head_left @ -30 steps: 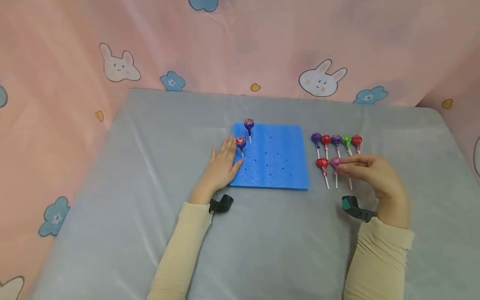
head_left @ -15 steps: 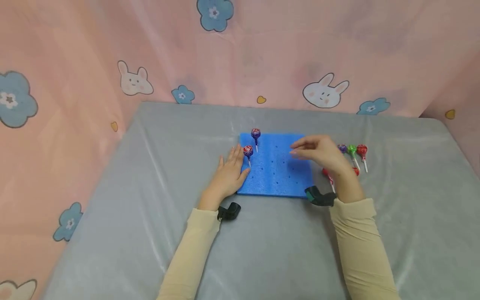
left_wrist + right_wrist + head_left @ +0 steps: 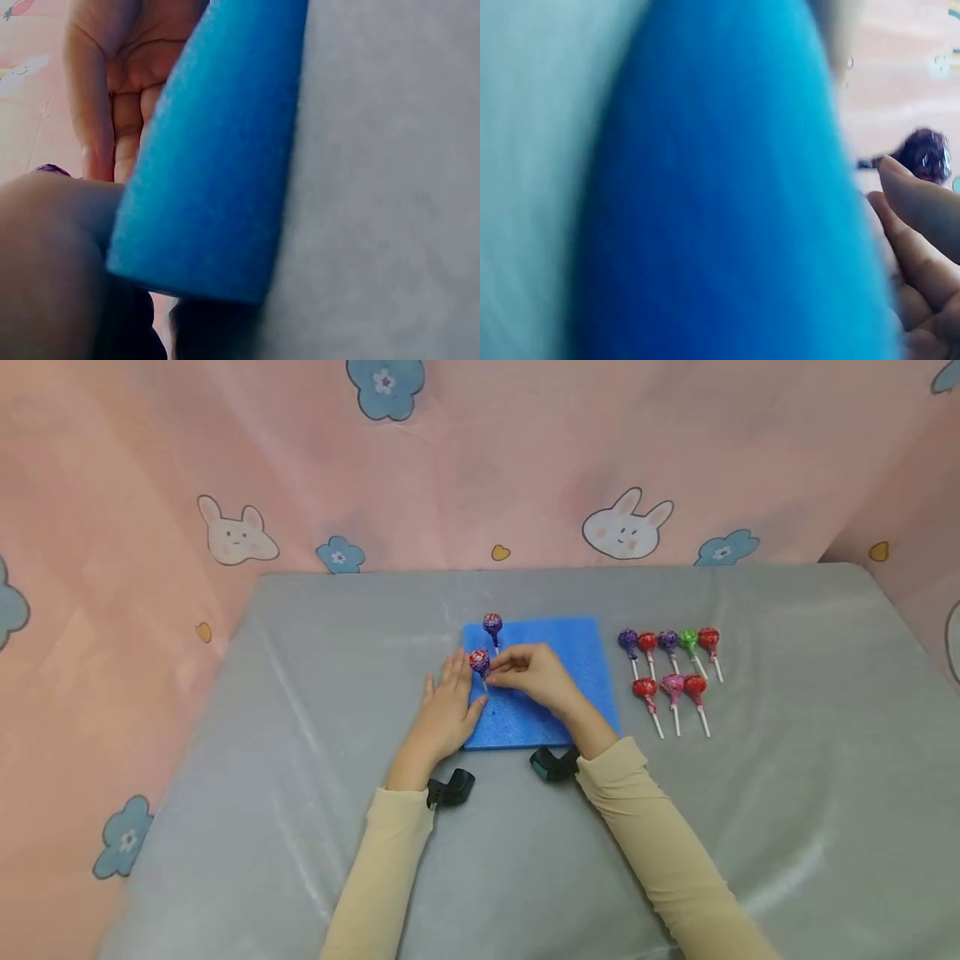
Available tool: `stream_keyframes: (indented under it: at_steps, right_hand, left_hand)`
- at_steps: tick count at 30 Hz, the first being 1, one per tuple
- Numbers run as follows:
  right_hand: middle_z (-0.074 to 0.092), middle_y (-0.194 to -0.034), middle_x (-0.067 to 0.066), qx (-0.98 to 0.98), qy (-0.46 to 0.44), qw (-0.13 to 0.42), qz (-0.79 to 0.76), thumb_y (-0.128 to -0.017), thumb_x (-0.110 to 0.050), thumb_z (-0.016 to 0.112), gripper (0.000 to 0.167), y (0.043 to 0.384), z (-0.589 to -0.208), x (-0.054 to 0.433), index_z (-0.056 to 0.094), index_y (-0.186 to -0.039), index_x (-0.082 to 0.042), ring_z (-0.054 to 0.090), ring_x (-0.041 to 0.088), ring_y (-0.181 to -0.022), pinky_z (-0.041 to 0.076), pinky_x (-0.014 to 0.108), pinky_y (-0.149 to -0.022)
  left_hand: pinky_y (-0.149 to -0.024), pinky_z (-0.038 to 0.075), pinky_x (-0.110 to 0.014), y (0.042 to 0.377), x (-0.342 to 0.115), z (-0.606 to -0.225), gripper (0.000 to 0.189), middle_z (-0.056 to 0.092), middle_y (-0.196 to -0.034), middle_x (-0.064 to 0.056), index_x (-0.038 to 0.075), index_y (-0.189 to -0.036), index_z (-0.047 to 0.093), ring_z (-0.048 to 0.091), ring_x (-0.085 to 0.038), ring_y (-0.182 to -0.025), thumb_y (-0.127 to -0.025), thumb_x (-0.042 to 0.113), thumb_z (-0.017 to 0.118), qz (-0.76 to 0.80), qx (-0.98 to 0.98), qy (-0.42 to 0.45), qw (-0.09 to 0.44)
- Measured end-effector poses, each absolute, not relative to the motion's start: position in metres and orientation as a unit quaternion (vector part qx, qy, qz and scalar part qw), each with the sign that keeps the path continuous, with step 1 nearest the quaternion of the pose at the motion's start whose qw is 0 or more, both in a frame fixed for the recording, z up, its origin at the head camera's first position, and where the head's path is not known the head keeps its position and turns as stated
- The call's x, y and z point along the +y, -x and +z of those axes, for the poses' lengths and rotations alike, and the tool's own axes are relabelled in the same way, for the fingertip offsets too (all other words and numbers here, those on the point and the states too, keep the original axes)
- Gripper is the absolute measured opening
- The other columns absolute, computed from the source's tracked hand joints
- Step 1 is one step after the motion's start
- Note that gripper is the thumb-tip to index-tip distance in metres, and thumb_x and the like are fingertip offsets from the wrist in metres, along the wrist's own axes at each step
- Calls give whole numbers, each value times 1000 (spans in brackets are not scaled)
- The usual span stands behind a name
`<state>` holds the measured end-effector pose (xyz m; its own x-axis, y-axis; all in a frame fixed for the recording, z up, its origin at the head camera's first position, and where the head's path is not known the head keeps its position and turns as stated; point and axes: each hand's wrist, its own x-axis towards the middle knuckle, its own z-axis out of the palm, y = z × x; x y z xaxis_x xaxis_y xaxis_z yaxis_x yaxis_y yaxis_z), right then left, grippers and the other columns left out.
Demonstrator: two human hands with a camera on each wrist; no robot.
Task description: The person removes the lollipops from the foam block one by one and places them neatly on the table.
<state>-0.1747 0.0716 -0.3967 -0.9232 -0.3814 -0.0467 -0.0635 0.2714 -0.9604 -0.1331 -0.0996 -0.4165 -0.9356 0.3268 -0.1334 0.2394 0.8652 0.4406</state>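
My left hand (image 3: 444,714) lies with straight fingers along the left edge of a blue foam board (image 3: 547,710), thumb over its top. Beside those fingers a red-and-purple lollipop (image 3: 478,661) stands upright, its stick in the board. My right hand (image 3: 542,677) has come over the board from the right, thumb and forefinger bent together with the tips right at that lollipop's stick. I cannot tell whether they pinch it. Just behind stands a second purple lollipop (image 3: 492,625). In the right wrist view the thumb overlaps the neck of a dark purple lollipop (image 3: 928,156).
Right of the board, two rows of lollipops lie on the grey table (image 3: 787,693), among them a green lollipop (image 3: 688,640) and a pink lollipop (image 3: 673,687). Small holes dot the foam. A pink patterned curtain (image 3: 450,485) hangs behind the table.
My right hand has left the pink lollipop in the lying rows and moved left across the board to the nearer standing lollipop. The left hand stays at the board's edge.
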Motion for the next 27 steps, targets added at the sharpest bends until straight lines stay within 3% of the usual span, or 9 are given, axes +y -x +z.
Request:
stream_keyframes:
  at_steps: [7,27]
  right_hand:
    - [71,-87,14,820,159,70,-545,-80,-4,74,15,167,-409,55,70,-91,4,68,23,-80,54,33,-73]
    - [71,-83,14,834,156,8,-529,-80,-5,74,11,160,-409,55,70,-86,3,68,23,-75,54,31,-68]
  left_hand:
    - [-112,-4,-50,130,-108,-420,64,-5,-157,-9,2,-150,5,-6,-24,-144,-103,34,34,214,960,-146,105]
    - [-112,-4,-50,130,-103,-417,63,-5,-157,-10,3,-151,6,-5,-25,-143,-103,33,34,226,958,-146,100]
